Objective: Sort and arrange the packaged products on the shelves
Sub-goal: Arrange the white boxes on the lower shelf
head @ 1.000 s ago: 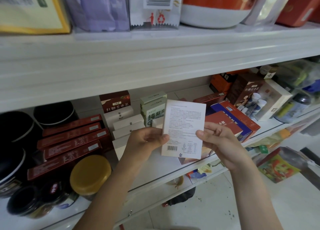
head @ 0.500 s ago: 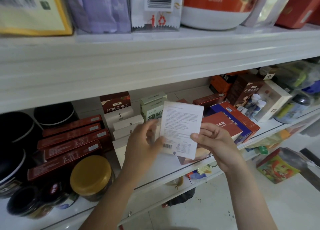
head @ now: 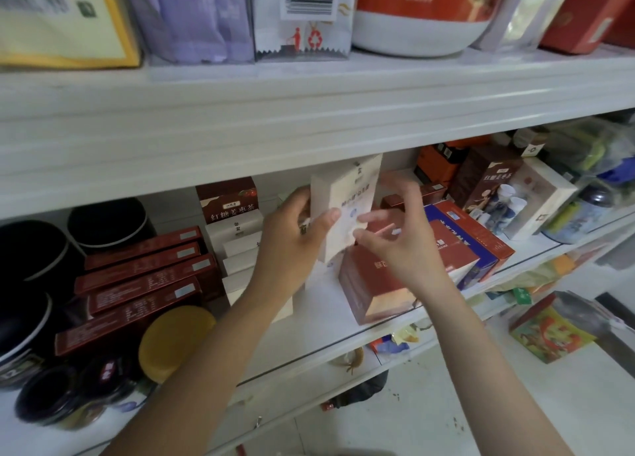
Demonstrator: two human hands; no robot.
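The dark red flat boxes (head: 144, 273) and the stack of white boxes (head: 240, 246) fill the left of the middle shelf (head: 323, 301), with a bare strip to their right. There the left hand (head: 292, 246) grasps the white carton (head: 343, 208), thumb on its printed front and fingers behind. The carton is upright, slightly tilted, over that strip, its top close under the upper shelf board (head: 309, 129). The right hand (head: 402, 246) has spread fingers at the carton's lower right edge. Motion blur leaves me unable to tell whether it is lightly pinching the carton or just steadying it. Below it lies the red-brown box (head: 374, 290).

The step looks like seating the carton beside its white lookalikes. To do it well, lower it clear of the board above and keep the front facing out. Slide it flush against the white stack without nudging the red-brown box towards the shelf edge.

A second ago the carton was lower, in front of the shelf, with its barcode back towards the camera and both hands gripping its sides; it has since been turned front-out and lifted inward
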